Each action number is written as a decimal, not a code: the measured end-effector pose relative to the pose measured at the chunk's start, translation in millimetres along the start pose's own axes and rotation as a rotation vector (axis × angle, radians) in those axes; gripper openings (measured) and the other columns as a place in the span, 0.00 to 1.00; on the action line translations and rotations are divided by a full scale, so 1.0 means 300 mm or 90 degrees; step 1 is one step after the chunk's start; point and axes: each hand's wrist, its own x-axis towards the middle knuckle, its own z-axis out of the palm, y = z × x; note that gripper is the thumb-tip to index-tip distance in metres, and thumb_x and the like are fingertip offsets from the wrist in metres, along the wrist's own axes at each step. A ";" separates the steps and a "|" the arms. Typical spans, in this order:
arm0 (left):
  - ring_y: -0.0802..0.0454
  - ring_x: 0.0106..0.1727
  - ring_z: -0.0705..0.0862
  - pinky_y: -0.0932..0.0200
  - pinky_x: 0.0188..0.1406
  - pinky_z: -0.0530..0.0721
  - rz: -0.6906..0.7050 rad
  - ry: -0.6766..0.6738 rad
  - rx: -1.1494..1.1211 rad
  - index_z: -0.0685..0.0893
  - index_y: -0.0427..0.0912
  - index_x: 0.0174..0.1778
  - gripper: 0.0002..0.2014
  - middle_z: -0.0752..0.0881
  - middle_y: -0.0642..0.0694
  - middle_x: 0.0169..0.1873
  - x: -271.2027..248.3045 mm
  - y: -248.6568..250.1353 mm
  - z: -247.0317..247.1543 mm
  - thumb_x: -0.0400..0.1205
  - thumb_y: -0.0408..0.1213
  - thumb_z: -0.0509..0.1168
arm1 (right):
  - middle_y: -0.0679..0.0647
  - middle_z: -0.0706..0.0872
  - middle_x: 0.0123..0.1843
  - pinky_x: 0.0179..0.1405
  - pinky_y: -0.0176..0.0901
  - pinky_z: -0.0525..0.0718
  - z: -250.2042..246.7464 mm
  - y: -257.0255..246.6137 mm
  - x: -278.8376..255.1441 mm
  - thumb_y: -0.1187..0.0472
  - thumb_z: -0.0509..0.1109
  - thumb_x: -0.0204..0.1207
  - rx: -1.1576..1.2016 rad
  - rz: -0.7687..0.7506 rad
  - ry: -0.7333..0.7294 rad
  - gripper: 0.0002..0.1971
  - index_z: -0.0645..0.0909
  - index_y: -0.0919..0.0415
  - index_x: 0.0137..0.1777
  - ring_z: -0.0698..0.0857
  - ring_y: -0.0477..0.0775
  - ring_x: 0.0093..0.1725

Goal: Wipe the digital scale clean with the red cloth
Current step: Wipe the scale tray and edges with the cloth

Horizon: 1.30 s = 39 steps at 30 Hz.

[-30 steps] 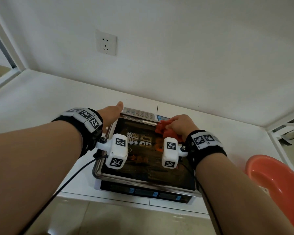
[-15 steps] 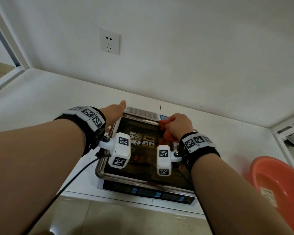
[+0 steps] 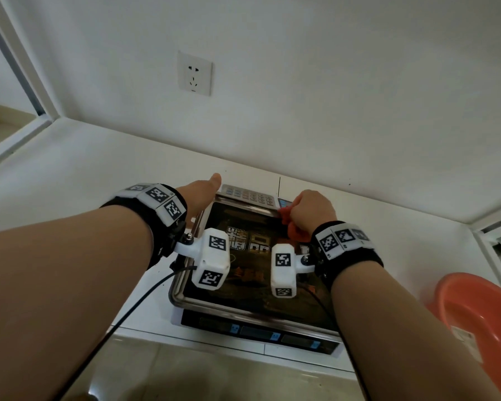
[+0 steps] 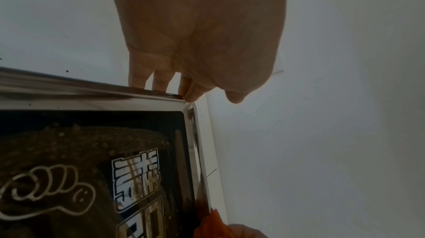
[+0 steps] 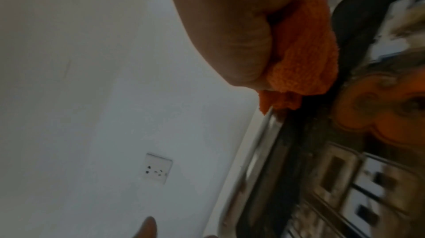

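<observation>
I find my right hand [image 3: 311, 211] fisted round the red cloth [image 3: 291, 224], pressing it on the far right corner of the digital scale [image 3: 252, 273]; the scale sits on the white counter [image 3: 70, 175] directly before me; my left hand [image 3: 198, 195] steadies the pan's far left rim, fingers straight on the edge; the uncleaned pan stretches from the cloth toward me and leftward; I judge the right hand should draw the next stroke that way.

A plain back room of a shop, I'd say.

I see a keypad price scale [image 3: 252, 273] on a white counter [image 3: 70, 180], a wall socket [image 3: 194, 73] above it, an orange basin [image 3: 480, 316] right of it.
</observation>
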 end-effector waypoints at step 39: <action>0.41 0.66 0.78 0.39 0.67 0.78 -0.005 -0.023 -0.082 0.72 0.43 0.72 0.32 0.79 0.44 0.66 -0.040 0.002 -0.017 0.82 0.63 0.45 | 0.55 0.91 0.49 0.48 0.45 0.87 0.053 -0.111 -0.029 0.65 0.75 0.71 -0.083 -0.112 0.028 0.11 0.86 0.63 0.53 0.88 0.56 0.54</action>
